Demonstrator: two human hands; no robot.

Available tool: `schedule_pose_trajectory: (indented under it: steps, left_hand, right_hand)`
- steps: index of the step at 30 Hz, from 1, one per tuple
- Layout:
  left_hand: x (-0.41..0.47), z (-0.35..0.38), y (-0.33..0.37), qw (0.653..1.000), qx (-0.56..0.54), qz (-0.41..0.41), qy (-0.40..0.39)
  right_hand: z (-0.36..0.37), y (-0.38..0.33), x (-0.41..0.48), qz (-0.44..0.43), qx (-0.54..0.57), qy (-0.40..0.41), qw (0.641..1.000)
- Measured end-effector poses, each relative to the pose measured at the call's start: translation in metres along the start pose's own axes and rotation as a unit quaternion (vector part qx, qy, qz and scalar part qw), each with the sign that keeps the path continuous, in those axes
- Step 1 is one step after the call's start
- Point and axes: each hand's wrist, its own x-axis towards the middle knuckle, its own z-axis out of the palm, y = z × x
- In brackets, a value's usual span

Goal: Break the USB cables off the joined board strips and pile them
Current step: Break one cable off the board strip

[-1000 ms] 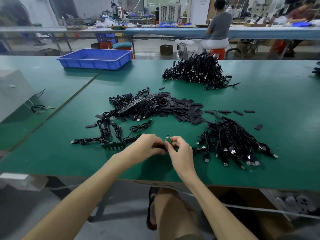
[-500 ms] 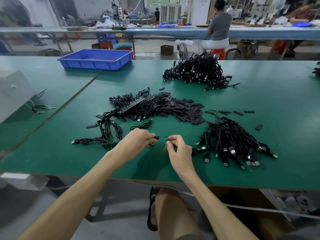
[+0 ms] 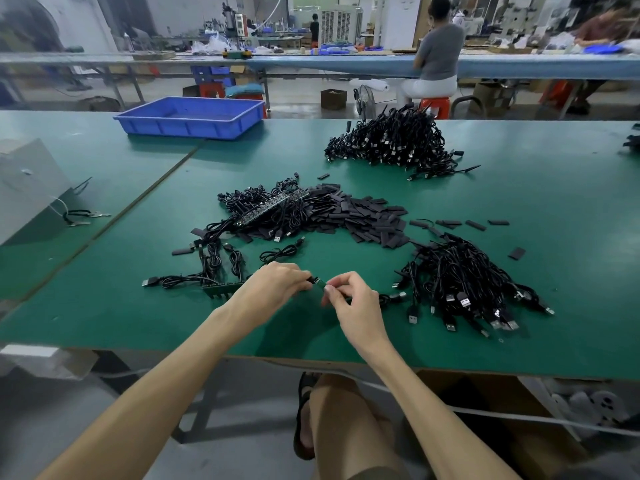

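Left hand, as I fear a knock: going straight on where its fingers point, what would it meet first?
Probably the small green board piece the right hand pinches, just ahead of the left hand and the black cable end it holds.

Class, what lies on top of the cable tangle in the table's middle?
A long board strip lies slanted across the cables. Whatever is beneath the tangle is covered; flat black pieces spread out on its right.

A factory floor: green workbenches (image 3: 519,209), blue parts tray (image 3: 187,128), cable heaps (image 3: 391,140), seated worker (image 3: 438,53).
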Motion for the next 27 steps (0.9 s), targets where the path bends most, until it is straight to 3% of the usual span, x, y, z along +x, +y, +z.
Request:
schedule_pose_trajectory:
  steps: [14, 19, 24, 27]
  left_hand:
    - [-0.0019, 0.0011, 0.0019, 0.999, -0.017, 0.009, 0.028]
    - [-0.0012, 0.0028, -0.0019, 1.0, 0.014, 0.009, 0.008]
    - [0.0017, 0.0001, -0.0009, 0.993, 0.079, 0.06, -0.066]
    - [0.0031, 0.0004, 0.0034, 0.988, 0.108, 0.08, -0.072]
  right_hand:
    - [-0.0015, 0.0017, -0.0001, 0.005, 0.026, 0.017, 0.999]
    - [-0.0023, 0.0009, -0.0001, -0.003, 0.014, 0.004, 1.0]
    - [-0.0003, 0.0011, 0.0003, 0.005, -0.001, -0.029, 1.0]
    - [-0.0009, -0.0003, 0.001, 0.02, 0.015, -0.035, 0.999]
